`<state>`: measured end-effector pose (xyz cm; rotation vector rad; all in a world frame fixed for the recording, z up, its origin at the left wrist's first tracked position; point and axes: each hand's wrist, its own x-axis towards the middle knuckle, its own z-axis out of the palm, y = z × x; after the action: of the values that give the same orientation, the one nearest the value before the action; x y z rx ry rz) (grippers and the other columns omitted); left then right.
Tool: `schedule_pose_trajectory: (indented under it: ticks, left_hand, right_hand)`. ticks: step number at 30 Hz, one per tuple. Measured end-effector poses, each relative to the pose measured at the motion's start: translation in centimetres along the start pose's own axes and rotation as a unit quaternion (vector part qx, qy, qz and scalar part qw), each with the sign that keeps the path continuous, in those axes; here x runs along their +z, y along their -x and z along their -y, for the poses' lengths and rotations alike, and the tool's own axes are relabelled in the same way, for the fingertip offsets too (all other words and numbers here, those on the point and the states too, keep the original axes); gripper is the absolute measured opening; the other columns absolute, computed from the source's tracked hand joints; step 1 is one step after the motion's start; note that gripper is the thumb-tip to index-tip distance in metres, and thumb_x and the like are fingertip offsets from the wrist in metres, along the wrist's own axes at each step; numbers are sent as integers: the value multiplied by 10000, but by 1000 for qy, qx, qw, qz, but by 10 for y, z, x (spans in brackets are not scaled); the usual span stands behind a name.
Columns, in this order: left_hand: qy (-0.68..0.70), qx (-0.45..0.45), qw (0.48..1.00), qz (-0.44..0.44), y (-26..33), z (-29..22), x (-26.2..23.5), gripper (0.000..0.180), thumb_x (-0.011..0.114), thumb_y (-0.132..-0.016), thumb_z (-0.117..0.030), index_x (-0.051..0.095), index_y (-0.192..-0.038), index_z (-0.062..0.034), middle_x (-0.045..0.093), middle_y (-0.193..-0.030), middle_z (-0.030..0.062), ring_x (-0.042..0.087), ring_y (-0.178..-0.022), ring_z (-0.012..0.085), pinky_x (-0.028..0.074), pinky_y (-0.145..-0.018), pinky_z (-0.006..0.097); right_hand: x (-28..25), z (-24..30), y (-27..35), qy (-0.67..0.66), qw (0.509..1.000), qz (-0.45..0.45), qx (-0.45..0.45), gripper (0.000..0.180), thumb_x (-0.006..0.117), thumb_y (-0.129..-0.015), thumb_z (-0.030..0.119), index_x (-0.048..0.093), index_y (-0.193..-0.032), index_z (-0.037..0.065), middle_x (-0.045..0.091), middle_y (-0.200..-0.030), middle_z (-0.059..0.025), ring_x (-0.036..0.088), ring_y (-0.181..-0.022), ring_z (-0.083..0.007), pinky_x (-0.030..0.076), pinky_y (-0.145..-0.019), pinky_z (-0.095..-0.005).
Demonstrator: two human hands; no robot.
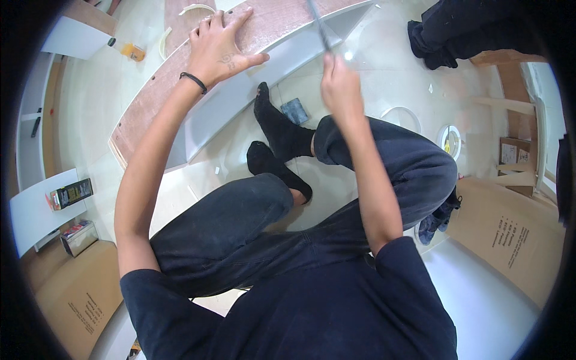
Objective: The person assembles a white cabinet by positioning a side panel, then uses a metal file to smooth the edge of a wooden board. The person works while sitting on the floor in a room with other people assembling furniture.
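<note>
A long wooden panel with a brownish top face and a white side lies across the floor in front of me, with screw or nail heads along its edge. My left hand is over its top face with the fingers spread and nothing in them; whether the palm presses down is unclear. Closed around a thin, dark, rod-like tool, my right hand is raised just beyond the panel's near side. Motion blurs the tool, and its far end runs out of view at the top.
A small dark square piece lies beside my socked feet. Rolls of white edging tape are at right, near cardboard. An orange bottle stands at left; boxes sit lower. Another person's dark-clothed legs are at upper right.
</note>
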<state>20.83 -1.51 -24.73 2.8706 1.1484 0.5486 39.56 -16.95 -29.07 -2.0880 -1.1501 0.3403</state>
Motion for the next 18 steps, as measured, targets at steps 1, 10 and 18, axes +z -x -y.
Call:
schedule_pose_trajectory:
  ticks: [1, 10, 18]
  left_hand:
    - [-18, 10, 1000, -11, 2, 5, 3, 988, 790, -611, -588, 527, -1414, -76, 426, -1370, 364, 401, -1296, 502, 306, -1083, 583]
    - [33, -18, 998, 50, -4, -6, -5, 988, 786, -604, -599, 536, -1406, -78, 431, -1359, 359, 402, -1291, 499, 311, -1076, 583]
    - [44, -8, 998, 53, 2, -2, -7, 985, 785, -610, -600, 531, -1414, -91, 430, -1349, 350, 377, -1312, 502, 299, -1084, 586]
  right_hand:
    - [2, 7, 30, 2, 999, 33, 10, 382, 398, -1046, 326, 560, -949, -7, 616, -788, -355, 598, -818, -565, 472, -709, -618]
    - [-2, -3, -24, 30, 999, -23, 12, 412, 387, -1046, 350, 549, -950, -16, 632, -838, -350, 602, -853, -555, 472, -753, -616]
    - [3, 6, 68, 8, 998, 43, 47, 396, 408, -1045, 334, 552, -941, -20, 611, -781, -358, 593, -828, -564, 459, -723, -614]
